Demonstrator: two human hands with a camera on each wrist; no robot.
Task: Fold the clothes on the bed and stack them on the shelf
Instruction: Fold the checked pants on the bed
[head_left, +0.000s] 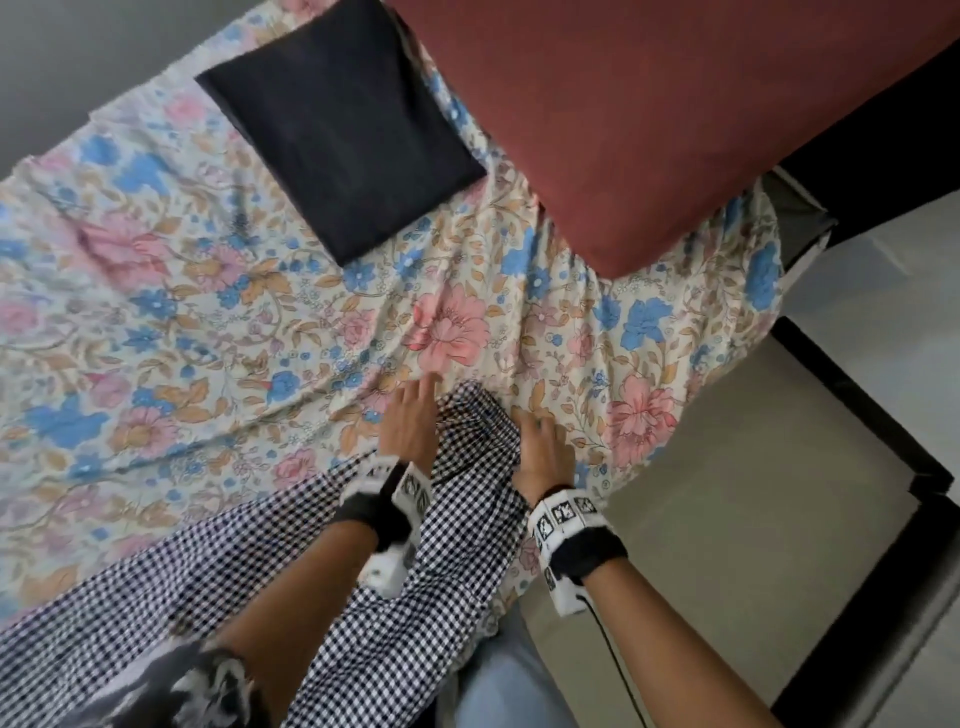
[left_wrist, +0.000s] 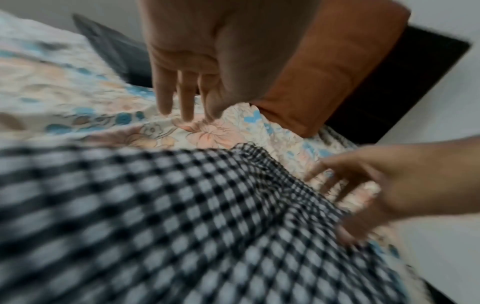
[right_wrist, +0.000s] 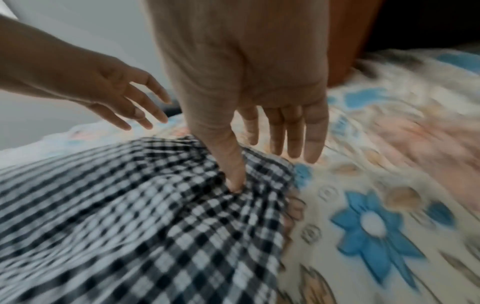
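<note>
Checked cloth (head_left: 291, 587) spread loose along the bed's near edge, unfolded.
One dark folded piece (head_left: 340, 130) lies on the bed (head_left: 156, 312); no shelf in view, so stacking remains. Left hand (head_left: 410, 421) hovers spread; right hand (head_left: 543, 449) flat, fingers straight, thumb pressing the cloth's corner.

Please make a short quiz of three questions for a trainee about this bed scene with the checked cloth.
1. True or false: the left hand grips the checked cloth.
2. Which thing lies nearest the red pillow? A) dark folded garment B) checked cloth C) right hand
3. Fill in: the right thumb presses on the ____ cloth.

Key: 1 false, its fingers are straight, grasping nothing; 2 A; 3 checked.
</note>
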